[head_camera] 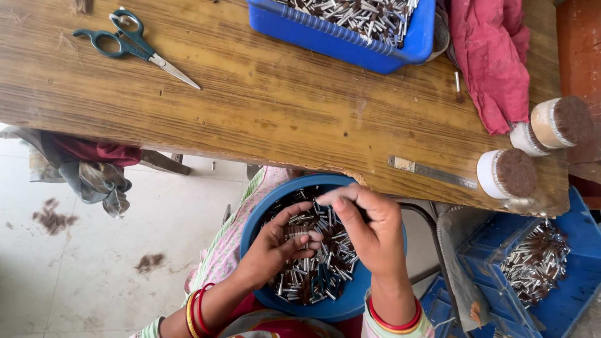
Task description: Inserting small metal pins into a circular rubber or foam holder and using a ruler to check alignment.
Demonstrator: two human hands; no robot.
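Observation:
A round blue bowl [256, 216] rests on my lap below the table edge, filled with several small metal-capped brush tips [325, 275]. My left hand [275, 244] is over the bowl, fingers curled around a small bundle of these tips [297, 233]. My right hand [369, 228] is beside it, fingertips pinched together on one or two tips at the top of the bowl. Both wrists wear red and yellow bangles.
A wooden table [263, 106] holds green-handled scissors [128, 40], a blue tray [350, 37] of tips, a red cloth [491, 59], a metal file [432, 173] and three round bundles [513, 172] of bristles. A blue crate [563, 294] with more tips stands at the lower right.

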